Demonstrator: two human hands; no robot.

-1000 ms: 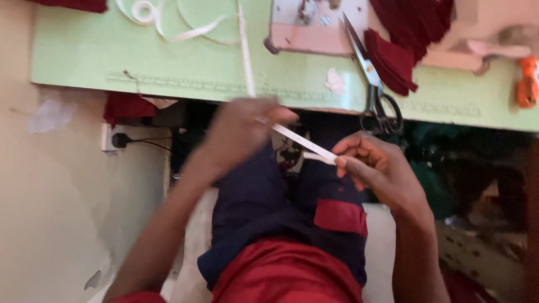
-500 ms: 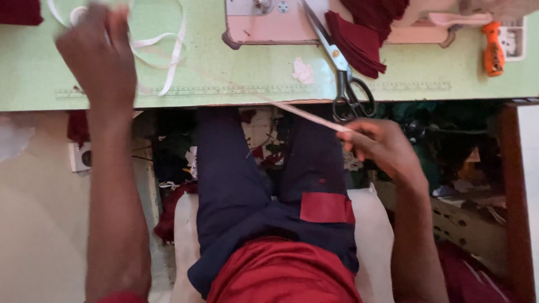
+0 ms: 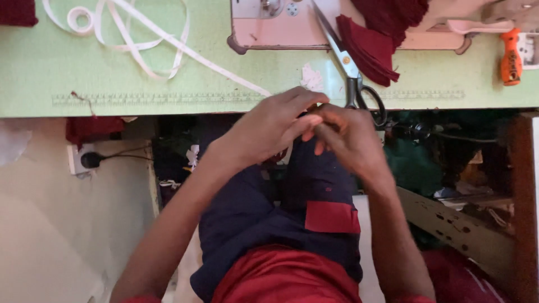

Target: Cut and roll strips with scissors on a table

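Left hand and right hand meeting fingertip to fingertip over the lap, pinching what is probably the white tape trailing off the green table; best pinched close, kept taut, clear of scissors.

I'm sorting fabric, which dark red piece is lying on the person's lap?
The flat rectangular red patch on the navy trousers; the other dark red pieces lie on the green table.
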